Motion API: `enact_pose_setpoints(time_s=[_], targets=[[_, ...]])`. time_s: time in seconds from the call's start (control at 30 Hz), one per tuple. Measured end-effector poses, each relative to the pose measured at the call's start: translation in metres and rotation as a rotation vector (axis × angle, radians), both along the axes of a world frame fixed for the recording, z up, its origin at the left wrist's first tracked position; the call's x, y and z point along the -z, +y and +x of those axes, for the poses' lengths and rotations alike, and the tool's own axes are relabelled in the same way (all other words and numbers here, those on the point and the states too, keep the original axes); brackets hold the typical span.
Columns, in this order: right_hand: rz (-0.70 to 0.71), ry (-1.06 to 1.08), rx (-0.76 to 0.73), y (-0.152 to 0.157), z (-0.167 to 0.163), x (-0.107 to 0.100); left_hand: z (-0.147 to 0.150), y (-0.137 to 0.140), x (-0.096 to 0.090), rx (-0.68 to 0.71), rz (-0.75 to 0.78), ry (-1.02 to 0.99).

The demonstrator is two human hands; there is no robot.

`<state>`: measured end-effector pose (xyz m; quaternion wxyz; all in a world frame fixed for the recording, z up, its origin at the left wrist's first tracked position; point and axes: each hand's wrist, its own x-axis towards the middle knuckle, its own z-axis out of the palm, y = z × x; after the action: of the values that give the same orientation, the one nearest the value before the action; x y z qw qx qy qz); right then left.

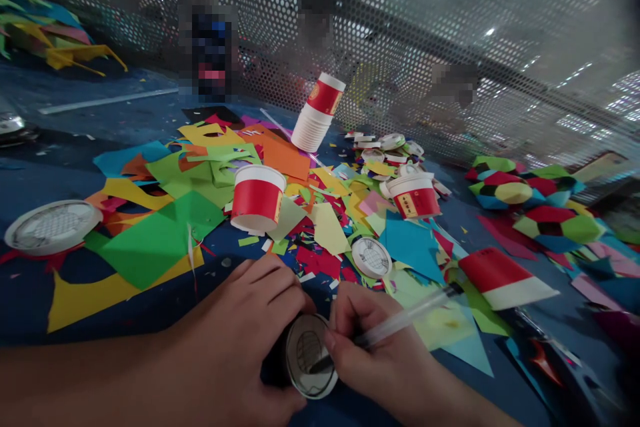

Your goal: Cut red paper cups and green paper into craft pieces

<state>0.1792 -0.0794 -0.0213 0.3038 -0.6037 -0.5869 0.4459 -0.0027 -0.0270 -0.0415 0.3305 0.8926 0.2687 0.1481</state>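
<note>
My left hand (260,327) is wrapped around the side of a small round white paper cup base (300,333) with a raised rim. Dark pen lines form a grid inside a circle on its flat face. In my right hand (375,340) is a pen (410,313) with a clear barrel, its dark tip touching that face. A similar disc with a drawn grid (371,257) lies just beyond my right hand. Farther left sits a larger white round piece (54,223), also marked with a grid.
Coloured paper sheets and scraps (160,240) cover the blue table (150,310). Red and white paper cups (257,197) stand around, with a tilted-looking cup stack (317,113) behind. Folded paper shapes (560,227) lie right, near a cut cup piece (505,280). Perforated metal (270,33) rises beyond.
</note>
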Motion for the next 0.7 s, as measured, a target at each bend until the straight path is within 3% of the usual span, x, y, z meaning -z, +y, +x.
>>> enact_pose_setpoints(time_s=[0.23, 0.53, 0.7], targets=[[0.031, 0.005, 0.143, 0.0036, 0.0008, 0.0058, -0.0016, -0.0007, 0.0007, -0.016, -0.002, -0.02], [0.041, -0.045, -0.003, -0.0004, 0.003, 0.0037, -0.0001, 0.0002, -0.0024, -0.003, -0.013, 0.019], [0.069, -0.005, 0.123, 0.0007, 0.0041, 0.006, -0.0012, -0.0005, -0.0014, -0.01, -0.007, -0.011]])
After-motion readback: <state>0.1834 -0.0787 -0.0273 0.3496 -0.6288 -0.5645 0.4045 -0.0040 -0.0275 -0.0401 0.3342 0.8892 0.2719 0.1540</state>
